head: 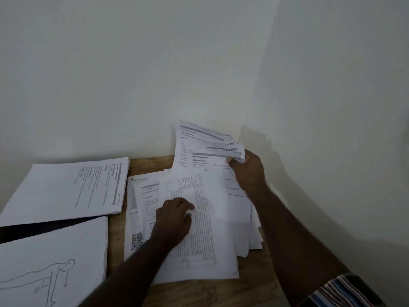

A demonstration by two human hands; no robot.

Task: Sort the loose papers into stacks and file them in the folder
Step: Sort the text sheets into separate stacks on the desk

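The table is matt wood with visible grain. On it, matt white printed paper sheets; left of them, thick paper stacks. Striped cloth sleeve at the table's right.

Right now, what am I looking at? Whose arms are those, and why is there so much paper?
There is no machine here, just a person. The one picture comes from a camera worn on the person's head, so you look down at their arms as if they were yours. The left hand rests on a printed sheet with a table, which tops a messy pile of loose papers on a wooden table. The right hand grips a few lifted sheets by their corner. At the left lie two neater stacks: one with printed text and one showing a drawing of a person. The person appears to be sorting.
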